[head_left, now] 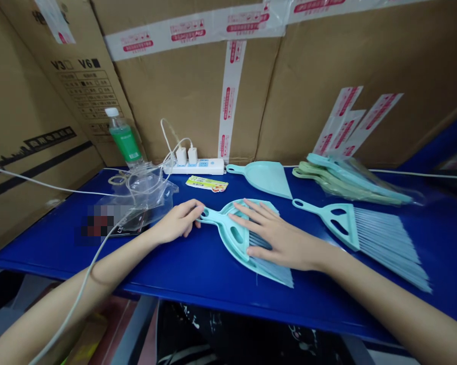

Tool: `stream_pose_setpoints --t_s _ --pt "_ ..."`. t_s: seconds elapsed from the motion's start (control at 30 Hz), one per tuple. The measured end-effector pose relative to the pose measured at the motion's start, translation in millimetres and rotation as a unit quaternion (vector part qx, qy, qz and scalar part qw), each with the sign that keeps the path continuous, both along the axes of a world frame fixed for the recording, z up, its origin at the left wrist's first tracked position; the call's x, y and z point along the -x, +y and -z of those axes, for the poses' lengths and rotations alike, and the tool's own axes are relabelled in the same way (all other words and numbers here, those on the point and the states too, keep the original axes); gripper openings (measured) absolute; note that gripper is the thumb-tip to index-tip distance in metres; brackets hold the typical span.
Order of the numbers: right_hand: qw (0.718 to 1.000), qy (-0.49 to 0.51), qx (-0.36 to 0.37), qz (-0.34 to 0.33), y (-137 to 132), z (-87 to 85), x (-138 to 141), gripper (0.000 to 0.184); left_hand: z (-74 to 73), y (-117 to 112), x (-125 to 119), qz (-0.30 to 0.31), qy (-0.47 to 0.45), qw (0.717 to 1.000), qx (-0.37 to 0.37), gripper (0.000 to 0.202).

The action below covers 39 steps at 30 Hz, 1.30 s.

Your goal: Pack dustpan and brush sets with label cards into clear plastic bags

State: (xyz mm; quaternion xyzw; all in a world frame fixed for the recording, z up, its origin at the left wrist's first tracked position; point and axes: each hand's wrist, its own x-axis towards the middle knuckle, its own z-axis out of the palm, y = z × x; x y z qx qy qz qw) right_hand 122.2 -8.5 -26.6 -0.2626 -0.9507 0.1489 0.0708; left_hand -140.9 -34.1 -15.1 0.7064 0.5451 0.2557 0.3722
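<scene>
A turquoise hand brush (236,234) lies nested in a matching dustpan (228,248) on the blue table, their handles together pointing left. My left hand (181,220) pinches the handle ends between thumb and fingers. Across the brush head, my right hand (277,235) rests flat with its fingers spread, hiding part of the bristles and the pan. To the right lies a second turquoise brush (344,223), bristles pointing right. Behind, a second turquoise dustpan (264,177) lies with its handle to the left.
Bagged green and turquoise dustpan sets (350,177) lie at the back right. A white power strip (209,166) with chargers, a yellow label card (206,183), clear plastic bags (148,187) and a green-labelled bottle (125,139) stand back left. Cardboard (194,91) walls the back; a cable crosses my left arm.
</scene>
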Motion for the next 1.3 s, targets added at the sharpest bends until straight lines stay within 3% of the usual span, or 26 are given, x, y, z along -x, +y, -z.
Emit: stream_pose_setpoints --t_s 0.23,0.33,0.63,1.3 --pt "1.000 0.007 -0.009 -0.010 0.9 5.0 6.7 0.064 1.6 5.8 -2.2 -0.002 -0.162 0.977 0.140 0.020" --pt "0.999 0.021 -0.016 -0.018 -0.5 5.4 7.2 0.058 1.9 5.2 -4.1 -0.008 -0.206 0.964 0.167 0.020" --pt "1.000 0.006 -0.005 -0.021 -3.0 4.7 10.9 0.058 5.9 4.2 -4.7 -0.024 -0.230 0.957 0.176 0.024" --pt "0.999 0.016 0.003 -0.029 -1.8 6.1 9.5 0.058 8.7 8.8 0.9 0.012 -0.247 0.950 0.189 0.030"
